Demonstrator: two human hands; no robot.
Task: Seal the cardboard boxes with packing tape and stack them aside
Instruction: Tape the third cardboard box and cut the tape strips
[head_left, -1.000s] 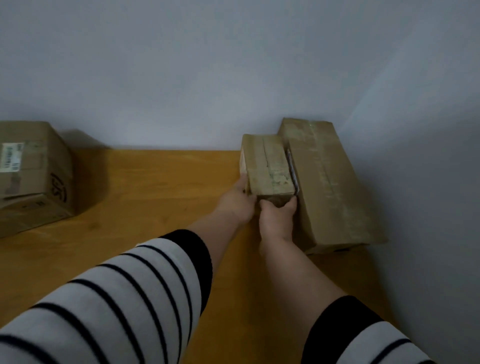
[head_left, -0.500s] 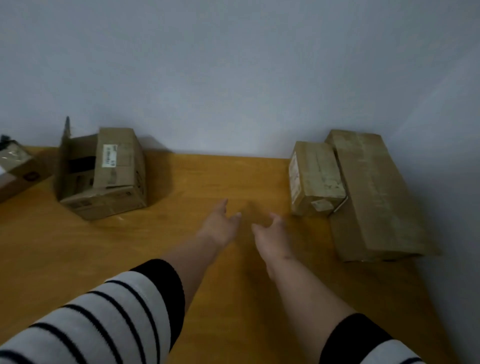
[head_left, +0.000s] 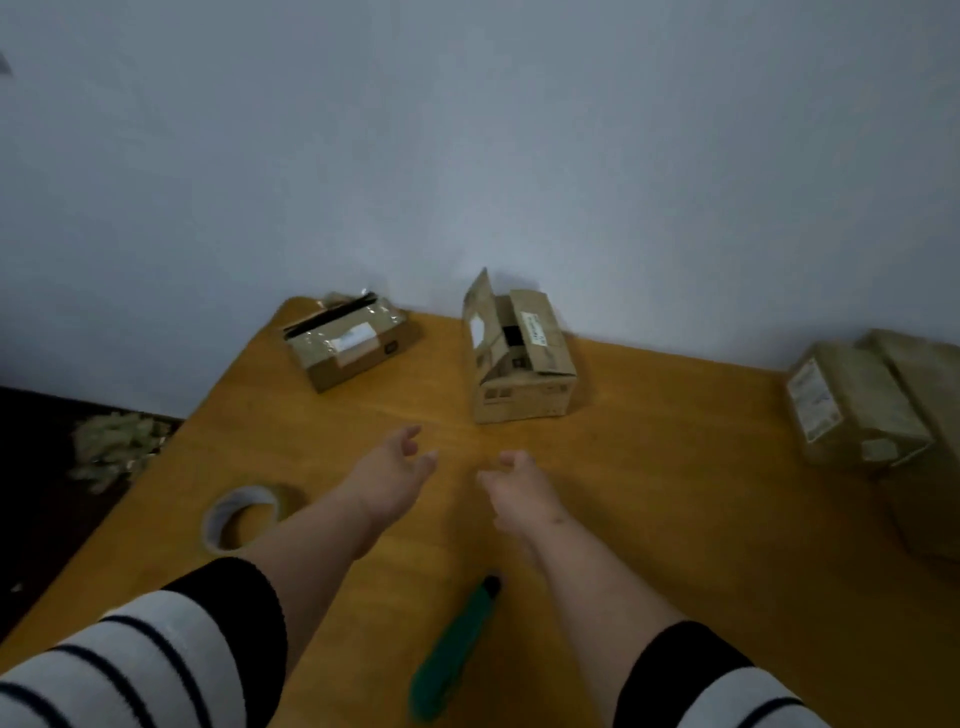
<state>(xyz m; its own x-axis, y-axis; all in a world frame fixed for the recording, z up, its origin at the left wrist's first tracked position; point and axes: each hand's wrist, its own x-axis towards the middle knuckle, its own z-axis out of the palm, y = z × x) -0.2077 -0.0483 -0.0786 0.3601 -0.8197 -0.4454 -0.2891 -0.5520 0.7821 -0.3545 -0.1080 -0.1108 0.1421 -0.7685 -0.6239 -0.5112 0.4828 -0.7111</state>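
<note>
Boxes number four on the wooden table (head_left: 675, 519): a flat taped box (head_left: 353, 340) at the far left, an open box (head_left: 522, 361) with one flap raised in the middle by the wall, and at the right edge a small sealed box (head_left: 852, 402) touching a long box (head_left: 930, 415) behind it. One tape roll (head_left: 244, 514) lies beside the left forearm; one green cutter (head_left: 457, 654) lies between the forearms. Two hands reach over the table near the open box, left hand (head_left: 392, 475) and right hand (head_left: 519, 486), both empty with fingers loosely spread, touching nothing.
</note>
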